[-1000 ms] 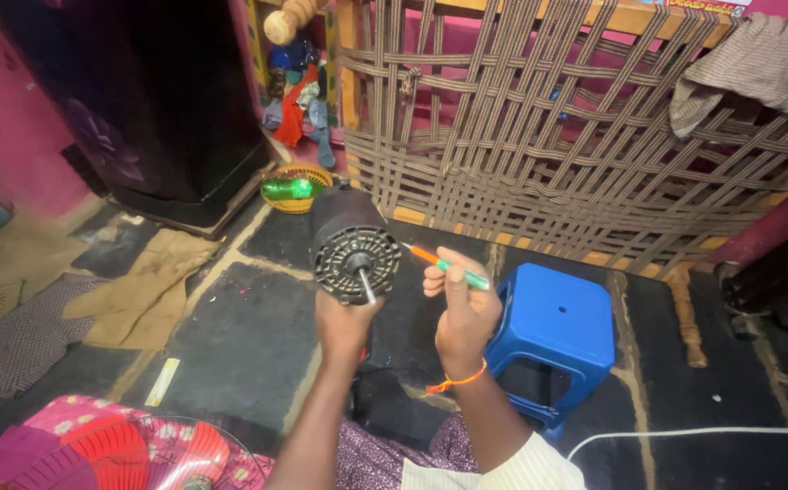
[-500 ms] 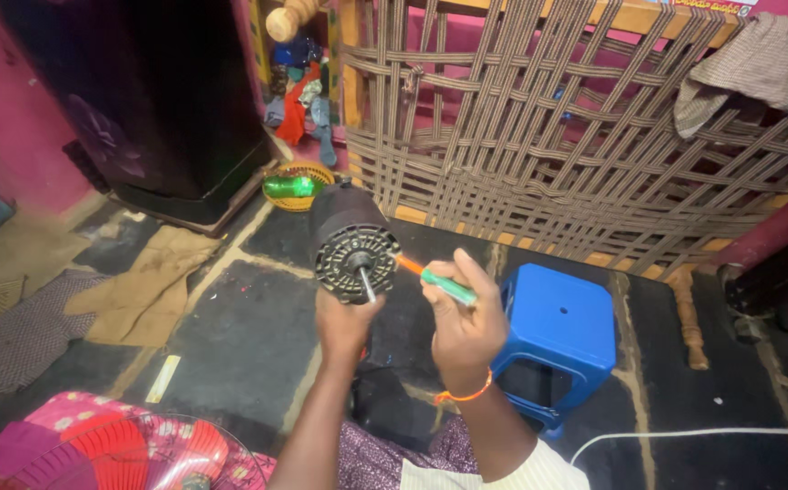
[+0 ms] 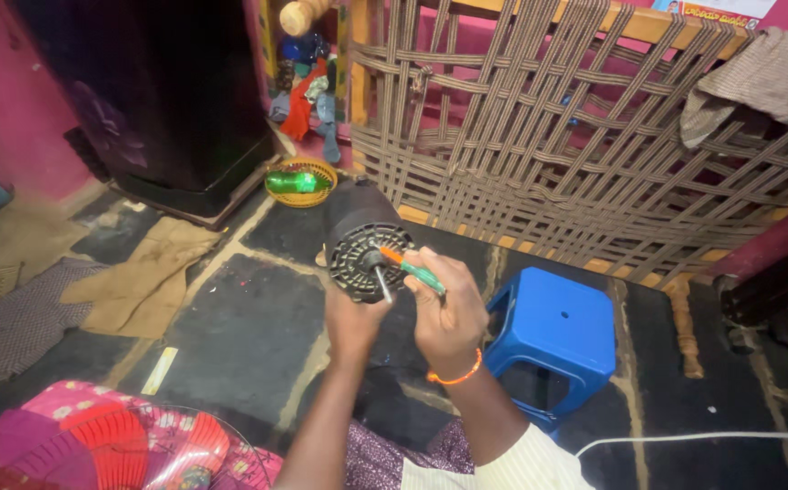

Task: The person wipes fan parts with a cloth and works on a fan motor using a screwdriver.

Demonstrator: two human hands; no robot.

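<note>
Hands both grip: left hand (image 3: 350,319) cups the heavy-looking, rigid black motor (image 3: 364,238) from below, right hand (image 3: 448,313) pinches a light green-handled screwdriver (image 3: 415,270) at its 3 o'clock

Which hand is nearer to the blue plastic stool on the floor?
Right. The right hand, holding a screwdriver, is just left of the blue stool; the left hand, holding the black motor, is farther left.

The left hand (image 3: 350,319) holds up a black motor (image 3: 364,234), shaft toward the camera. The right hand (image 3: 448,313) presses a green-handled screwdriver (image 3: 416,270) against the motor's face, just left of a blue stool (image 3: 557,336).
</note>
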